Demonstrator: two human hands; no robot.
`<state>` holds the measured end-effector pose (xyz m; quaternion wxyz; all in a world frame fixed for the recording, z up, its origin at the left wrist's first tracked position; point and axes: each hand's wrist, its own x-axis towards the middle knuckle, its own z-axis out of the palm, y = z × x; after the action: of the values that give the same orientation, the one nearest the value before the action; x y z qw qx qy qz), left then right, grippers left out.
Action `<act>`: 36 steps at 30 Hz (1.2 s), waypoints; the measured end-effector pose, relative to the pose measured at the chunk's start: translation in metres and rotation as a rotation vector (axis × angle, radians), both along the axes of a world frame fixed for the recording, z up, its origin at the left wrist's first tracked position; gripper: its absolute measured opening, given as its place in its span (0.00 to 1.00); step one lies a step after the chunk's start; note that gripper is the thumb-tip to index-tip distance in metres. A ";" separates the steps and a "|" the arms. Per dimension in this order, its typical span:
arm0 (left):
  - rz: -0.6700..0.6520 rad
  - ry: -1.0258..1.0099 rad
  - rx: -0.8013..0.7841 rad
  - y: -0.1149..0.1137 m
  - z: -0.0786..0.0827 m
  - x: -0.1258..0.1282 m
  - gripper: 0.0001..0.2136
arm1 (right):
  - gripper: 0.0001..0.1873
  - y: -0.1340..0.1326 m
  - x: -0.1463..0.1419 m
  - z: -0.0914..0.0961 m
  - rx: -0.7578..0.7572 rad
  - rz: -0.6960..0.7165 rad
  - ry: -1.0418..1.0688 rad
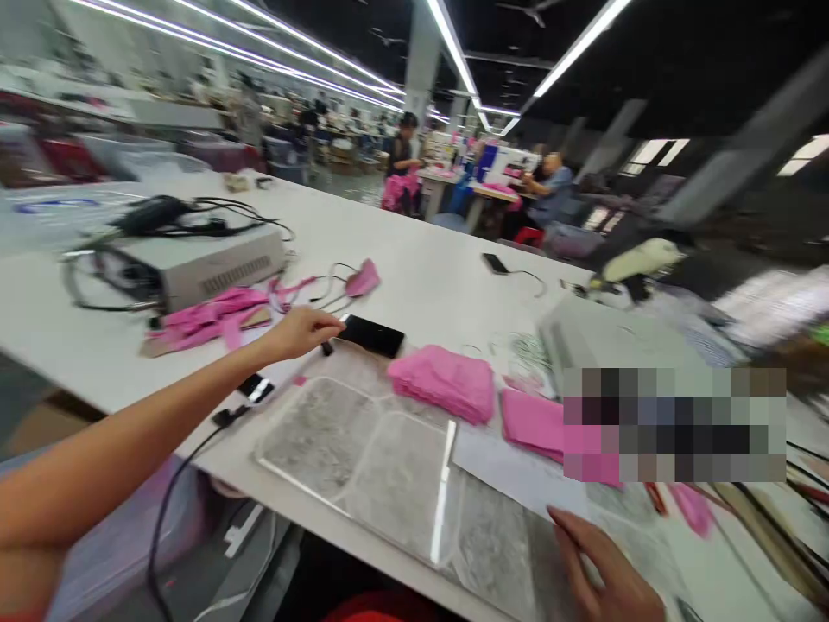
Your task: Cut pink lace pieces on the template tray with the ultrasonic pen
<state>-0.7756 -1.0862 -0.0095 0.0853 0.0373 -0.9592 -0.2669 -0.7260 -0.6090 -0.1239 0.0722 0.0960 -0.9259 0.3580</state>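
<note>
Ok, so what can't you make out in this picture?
In the head view:
Pink cloth, right end: hidden by pixelated block.
Right hand, wrist: cut off by bottom edge.
Whether left hand grips black phone: blurred.
Background people, details: small, blurred.

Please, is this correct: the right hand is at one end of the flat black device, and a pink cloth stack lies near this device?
Not quite: the head view shows the left hand at one end of the flat black device. The pink cloth stack does lie near this device.
</note>
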 end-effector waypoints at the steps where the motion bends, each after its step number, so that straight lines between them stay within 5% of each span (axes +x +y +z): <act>1: -0.085 0.035 0.025 0.013 -0.005 0.000 0.16 | 0.15 0.008 0.001 0.000 0.012 -0.053 0.058; 7: -0.737 0.122 -0.035 0.125 -0.044 0.007 0.16 | 0.16 0.017 -0.011 -0.007 0.220 -0.074 0.417; 12: -0.965 0.165 -0.271 0.195 -0.077 -0.001 0.21 | 0.15 0.015 -0.001 -0.015 0.287 0.048 0.444; 18: -1.002 0.176 -0.374 0.196 -0.100 0.015 0.19 | 0.16 0.020 0.026 -0.012 0.220 0.074 0.423; 28: -0.985 0.153 -0.390 0.197 -0.101 0.028 0.20 | 0.13 0.026 0.037 -0.005 0.161 0.100 0.393; 36: -0.979 0.196 -0.353 0.195 -0.106 0.028 0.20 | 0.15 0.044 0.019 -0.004 0.087 -0.143 0.365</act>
<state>-0.7474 -0.8908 -0.1154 0.0449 -0.4551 -0.8822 -0.1120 -0.7072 -0.5654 -0.1279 0.2598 0.0966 -0.9166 0.2882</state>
